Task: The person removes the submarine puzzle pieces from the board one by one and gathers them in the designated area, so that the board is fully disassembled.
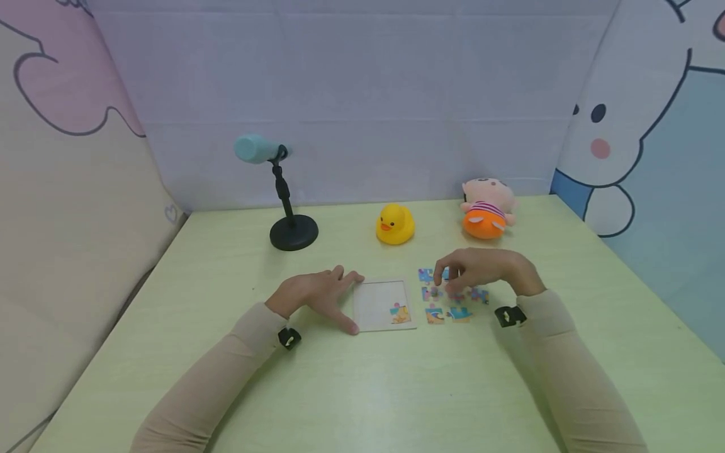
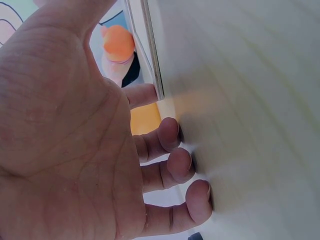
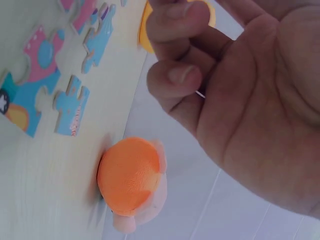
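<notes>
My left hand (image 1: 325, 292) spreads along the left side of a white puzzle tray (image 1: 374, 328), thumb at the near corner and index finger at the far one. In the left wrist view its index finger touches the tray's edge (image 2: 154, 55), while the other fingertips rest on the table. One puzzle piece (image 1: 400, 314) lies in the tray's near right corner. Above the loose puzzle pieces (image 1: 435, 315) hovers my right hand (image 1: 481, 267), fingers bent downward, thumb and index finger apart. No piece shows between them. The right wrist view cuts off those two fingertips.
Behind the tray sits a yellow rubber duck (image 1: 395, 224). A plush toy (image 1: 488, 209) with an orange lower half is at the back right. At the back left stands a black-based stand (image 1: 294, 233) with a light-blue head. A pale wall closes off the table's far edge.
</notes>
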The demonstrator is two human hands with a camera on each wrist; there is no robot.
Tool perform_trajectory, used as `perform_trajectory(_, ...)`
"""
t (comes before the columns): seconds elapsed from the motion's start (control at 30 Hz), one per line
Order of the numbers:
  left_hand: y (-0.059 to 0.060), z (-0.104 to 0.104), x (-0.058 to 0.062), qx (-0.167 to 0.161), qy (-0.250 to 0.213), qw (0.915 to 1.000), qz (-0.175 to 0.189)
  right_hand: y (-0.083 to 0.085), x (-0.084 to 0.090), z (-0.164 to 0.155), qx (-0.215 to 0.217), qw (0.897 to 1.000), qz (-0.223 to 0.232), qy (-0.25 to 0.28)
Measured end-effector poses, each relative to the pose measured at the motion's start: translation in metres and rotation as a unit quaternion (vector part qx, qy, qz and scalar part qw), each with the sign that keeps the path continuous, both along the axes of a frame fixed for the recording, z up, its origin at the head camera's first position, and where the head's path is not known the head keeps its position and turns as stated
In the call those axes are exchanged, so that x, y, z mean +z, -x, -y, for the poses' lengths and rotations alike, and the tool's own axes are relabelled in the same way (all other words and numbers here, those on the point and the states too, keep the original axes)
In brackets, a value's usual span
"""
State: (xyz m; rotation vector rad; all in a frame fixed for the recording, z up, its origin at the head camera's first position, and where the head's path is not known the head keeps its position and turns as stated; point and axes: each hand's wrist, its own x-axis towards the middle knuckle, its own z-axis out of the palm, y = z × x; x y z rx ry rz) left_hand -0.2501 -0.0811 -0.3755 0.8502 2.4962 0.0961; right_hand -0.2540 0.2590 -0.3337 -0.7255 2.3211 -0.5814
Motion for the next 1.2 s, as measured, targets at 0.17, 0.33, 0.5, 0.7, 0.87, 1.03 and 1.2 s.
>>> perform_trajectory(0.17,0.0,0.0,-0.001,-0.001,0.002,1.0,0.001,-0.001,-0.001,0.007,0.003,0.999,-0.038,0.006)
perform_trajectory(0.33,0.0,-0.001,0.0,0.001,0.007,1.0,0.002,-0.003,-0.003,0.017,0.013,0.998,-0.051,0.019)
perform_trajectory(0.5,0.001,-0.001,0.0,-0.001,0.012,0.9999,-0.001,-0.002,-0.006,0.025,0.017,0.998,-0.054,0.022)
perform_trajectory(0.7,0.001,0.0,0.0,-0.003,0.013,0.9999,-0.004,-0.004,-0.009,0.033,0.027,0.998,-0.051,0.016)
perform_trajectory(0.87,0.0,-0.001,0.001,0.001,0.013,0.9999,-0.003,-0.006,-0.012,0.041,0.022,0.999,-0.042,0.003)
perform_trajectory(1.03,0.001,-0.001,0.0,0.007,0.015,0.9999,0.003,-0.009,-0.014,0.05,0.015,0.999,-0.033,-0.019)
perform_trajectory(1.2,0.001,-0.001,0.001,0.005,0.018,0.9998,0.0,-0.012,-0.016,0.058,0.035,0.998,-0.045,-0.022)
